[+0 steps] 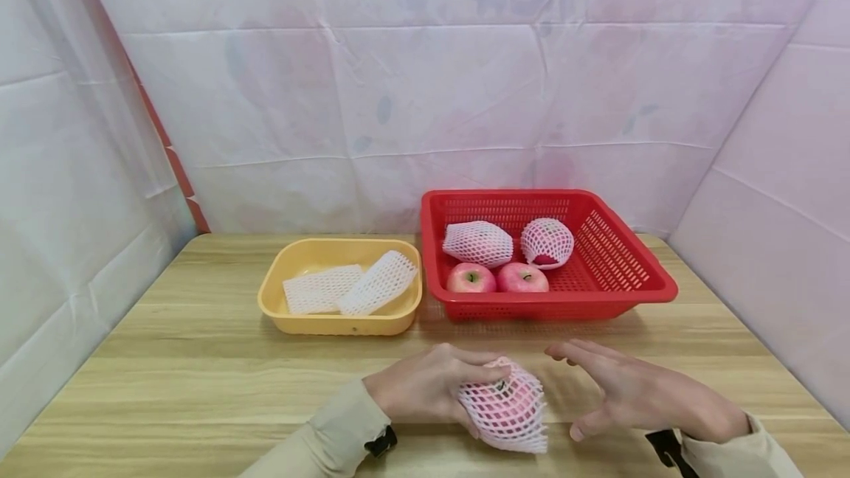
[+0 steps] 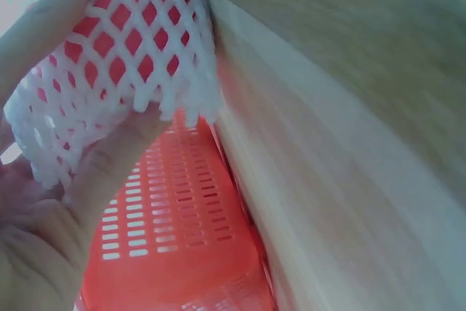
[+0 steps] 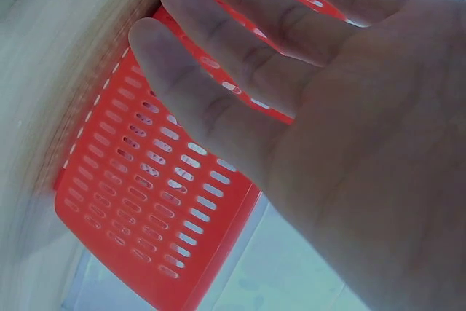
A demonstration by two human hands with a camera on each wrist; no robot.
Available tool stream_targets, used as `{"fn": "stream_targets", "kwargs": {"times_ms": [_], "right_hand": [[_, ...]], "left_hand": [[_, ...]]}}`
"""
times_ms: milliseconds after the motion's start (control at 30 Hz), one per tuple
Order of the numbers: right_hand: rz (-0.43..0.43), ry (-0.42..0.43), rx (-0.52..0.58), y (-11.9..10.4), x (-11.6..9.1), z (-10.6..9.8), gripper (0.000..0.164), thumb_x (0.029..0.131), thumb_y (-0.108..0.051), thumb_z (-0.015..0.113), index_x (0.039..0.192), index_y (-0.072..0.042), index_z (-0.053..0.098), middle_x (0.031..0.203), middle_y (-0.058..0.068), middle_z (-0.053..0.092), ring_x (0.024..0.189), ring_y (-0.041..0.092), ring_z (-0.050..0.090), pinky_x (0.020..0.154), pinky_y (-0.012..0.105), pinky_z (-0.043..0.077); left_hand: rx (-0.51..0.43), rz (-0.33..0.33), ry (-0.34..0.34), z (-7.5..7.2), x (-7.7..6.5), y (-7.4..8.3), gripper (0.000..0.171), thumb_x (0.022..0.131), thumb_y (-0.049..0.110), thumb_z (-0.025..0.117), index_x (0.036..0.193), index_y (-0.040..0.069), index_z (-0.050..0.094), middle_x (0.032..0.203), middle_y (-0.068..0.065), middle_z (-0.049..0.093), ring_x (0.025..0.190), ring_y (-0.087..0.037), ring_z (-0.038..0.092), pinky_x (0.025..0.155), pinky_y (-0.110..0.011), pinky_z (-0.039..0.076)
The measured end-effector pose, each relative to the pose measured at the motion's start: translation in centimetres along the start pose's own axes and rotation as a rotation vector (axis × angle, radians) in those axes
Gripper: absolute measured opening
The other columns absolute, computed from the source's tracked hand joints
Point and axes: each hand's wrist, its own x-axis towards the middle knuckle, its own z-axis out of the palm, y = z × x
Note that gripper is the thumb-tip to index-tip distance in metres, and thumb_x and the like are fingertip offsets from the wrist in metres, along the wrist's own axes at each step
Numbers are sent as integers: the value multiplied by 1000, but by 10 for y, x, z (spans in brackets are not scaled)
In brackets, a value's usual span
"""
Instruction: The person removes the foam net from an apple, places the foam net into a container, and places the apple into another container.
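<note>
Left hand (image 1: 438, 387), fingers clamped on a netted apple (image 1: 510, 415); right hand (image 1: 640, 397), nearer the right edge of the desk (image 1: 192, 367), fingers apart

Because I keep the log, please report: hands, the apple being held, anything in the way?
Left hand holds netted apple. Right hand beside it, not touching. Nothing seen between right hand and apple.

Pale sheets (image 1: 425, 102) wall this tabletop booth.
</note>
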Motion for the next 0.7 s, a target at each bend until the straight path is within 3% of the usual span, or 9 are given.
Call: {"fn": "stream_targets", "kwargs": {"times_ms": [367,500,700], "right_hand": [[-35,14,-7,3,1,4,79,78,-40,87,138,-4,51,129,11,58,113,33,58,83,41,56],[-47,20,3,4,1,5,79,77,-38,88,138,-3,51,129,11,59,112,30,59,83,40,56],[-35,12,7,3,3,5,79,77,-38,88,138,-4,51,130,10,58,113,33,58,84,41,56]], "left_hand": [[44,-6,25,-7,-7,-5,50,84,25,85,129,9,70,133,-9,65,119,-11,63,95,-12,44],[79,-3,30,-11,-8,-6,42,82,19,86,120,7,75,123,-10,70,112,-11,67,92,-11,46],[63,58,77,-14,-8,-9,33,77,17,88,107,4,79,105,-7,74,97,-7,69,87,-8,46]]}}
